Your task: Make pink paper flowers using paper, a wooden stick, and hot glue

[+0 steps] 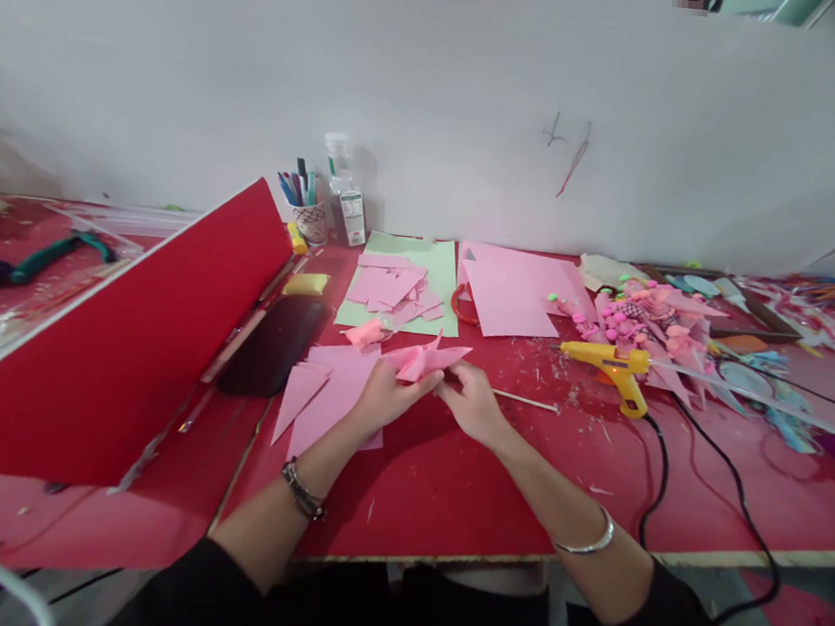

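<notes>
Left hand: the left hand (394,397) is closed, thumb on top, with the near edge of the folded pink paper pinched in its fingers.
Right hand: the right hand (473,408) is beside it, fingers curled in and tips close to the left thumb; I cannot tell whether they also grip the paper.
Folded pink paper: the folded pink paper (424,359) is above the near-middle part of the red table (481,504), its points rising on the far side of the 2 hands.
Stick: a thin stick (527,400) reaches out to the right from behind the right hand.
Pink sheets: pink sheets (342,384) lie left of the hands, partly under the left forearm, with triangular pieces (300,395) on their left side.
Green sheet: the green sheet (444,257), farther off, bears a heap of pink cut pieces (391,286).
Glue gun: a yellow glue gun (621,370) lies to the right, in front of a pile of pink paper shapes (651,319).
Red board: a big red board (151,348) leans at left, near a dark flat case (272,349).
Far edge: a pen cup (310,223) and 1 bottle (346,204) stand by the wall.
</notes>
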`<state>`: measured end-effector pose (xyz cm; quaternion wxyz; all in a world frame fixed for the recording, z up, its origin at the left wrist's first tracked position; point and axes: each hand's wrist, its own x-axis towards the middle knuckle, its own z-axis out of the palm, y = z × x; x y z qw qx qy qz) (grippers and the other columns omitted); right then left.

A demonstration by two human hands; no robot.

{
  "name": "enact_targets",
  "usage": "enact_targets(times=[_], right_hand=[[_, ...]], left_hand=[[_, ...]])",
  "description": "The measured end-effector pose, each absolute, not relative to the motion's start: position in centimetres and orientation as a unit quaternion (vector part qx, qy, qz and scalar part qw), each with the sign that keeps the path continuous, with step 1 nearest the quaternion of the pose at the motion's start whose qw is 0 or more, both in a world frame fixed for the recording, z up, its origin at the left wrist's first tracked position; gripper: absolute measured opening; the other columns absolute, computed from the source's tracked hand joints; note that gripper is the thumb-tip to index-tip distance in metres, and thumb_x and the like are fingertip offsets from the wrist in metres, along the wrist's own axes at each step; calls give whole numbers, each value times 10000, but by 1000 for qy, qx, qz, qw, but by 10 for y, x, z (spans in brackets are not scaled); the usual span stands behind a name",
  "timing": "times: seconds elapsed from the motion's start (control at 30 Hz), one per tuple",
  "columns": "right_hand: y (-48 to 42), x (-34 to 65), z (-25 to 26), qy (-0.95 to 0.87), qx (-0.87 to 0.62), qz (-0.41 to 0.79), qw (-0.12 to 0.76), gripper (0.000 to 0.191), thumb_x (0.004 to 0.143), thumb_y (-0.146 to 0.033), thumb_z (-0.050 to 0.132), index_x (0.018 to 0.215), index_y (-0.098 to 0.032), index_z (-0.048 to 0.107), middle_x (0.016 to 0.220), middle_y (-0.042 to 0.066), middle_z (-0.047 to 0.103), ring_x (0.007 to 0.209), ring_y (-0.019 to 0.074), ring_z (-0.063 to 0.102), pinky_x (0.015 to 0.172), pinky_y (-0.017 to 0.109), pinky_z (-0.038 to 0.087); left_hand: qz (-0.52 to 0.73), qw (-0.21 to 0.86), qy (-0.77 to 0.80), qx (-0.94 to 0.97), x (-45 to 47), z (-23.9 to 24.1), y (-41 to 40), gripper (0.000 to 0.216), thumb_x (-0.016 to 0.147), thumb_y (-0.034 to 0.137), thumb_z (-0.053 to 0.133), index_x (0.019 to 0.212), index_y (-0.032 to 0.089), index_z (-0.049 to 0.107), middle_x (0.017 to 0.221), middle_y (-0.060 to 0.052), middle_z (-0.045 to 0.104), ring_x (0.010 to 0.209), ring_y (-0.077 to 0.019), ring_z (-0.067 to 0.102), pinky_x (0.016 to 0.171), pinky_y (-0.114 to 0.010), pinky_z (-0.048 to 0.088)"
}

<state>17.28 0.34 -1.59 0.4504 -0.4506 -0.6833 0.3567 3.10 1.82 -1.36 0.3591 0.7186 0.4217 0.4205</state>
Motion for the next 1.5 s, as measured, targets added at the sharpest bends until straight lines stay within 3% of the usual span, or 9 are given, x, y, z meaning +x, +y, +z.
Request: enact_targets(times=[0.23, 0.43, 0.67, 0.87, 0.97, 1.2, 1.5], right_hand=[[2, 170, -17, -673, -442, 375, 459, 125, 726, -247, 533, 795, -160, 592, 765, 30, 614, 695, 150, 553, 657, 267, 437], [6, 168, -12, -563, -386, 477, 554, 125, 718, -294, 532, 798, -198, 523, 779, 4, 554, 739, 130, 525, 689, 251, 432], [9, 172, -14, -493, -435, 465, 592, 169, 704, -304, 563, 636, -189, 460, 648, -31, 497, 627, 99, 484, 647, 226, 407], [8, 171, -18, -445, -358, 590, 570, 278, 737, -426, 503, 912, -212, 475, 640, -31, 521, 569, 106, 506, 569, 242, 434], [8, 169, -20, -421, -385, 589, 572, 340, 708, -416, 550, 981, -228, 474, 595, -55, 510, 521, 94, 490, 539, 229, 428], [10, 173, -23, -418, -414, 587, 556, 212, 664, -379, 607, 653, -168, 617, 614, -14, 585, 567, 94, 518, 604, 239, 441], [10, 170, -25, -427, -414, 584, 553, 222, 630, -374, 641, 732, -179, 667, 688, 14, 648, 686, 150, 582, 705, 302, 460]], left_hand=[[453, 352, 411, 708, 34, -14, 16, 205, 791, 303, 469, 837, 164, 612, 808, -32, 636, 754, -168, 579, 673, -277, 462], [446, 371, 434, 689, 34, -12, 16, 300, 762, 339, 494, 523, 158, 488, 503, 23, 495, 484, -103, 453, 467, -219, 385], [432, 396, 434, 684, 36, -8, 14, 307, 784, 344, 466, 539, 160, 464, 513, 31, 462, 486, -90, 423, 490, -214, 355], [413, 421, 424, 687, 36, -6, 14, 304, 783, 348, 464, 552, 154, 496, 524, 19, 497, 492, -96, 455, 493, -214, 370], [393, 430, 412, 700, 36, -5, 13, 292, 785, 334, 468, 563, 150, 512, 523, 18, 508, 492, -91, 459, 491, -207, 371], [413, 432, 412, 688, 37, -7, 14, 272, 780, 319, 471, 579, 140, 510, 530, 9, 504, 509, -93, 461, 492, -201, 374], [452, 387, 474, 650, 34, -11, 17, 298, 784, 360, 446, 593, 139, 506, 490, 24, 448, 467, -90, 403, 436, -198, 316]])
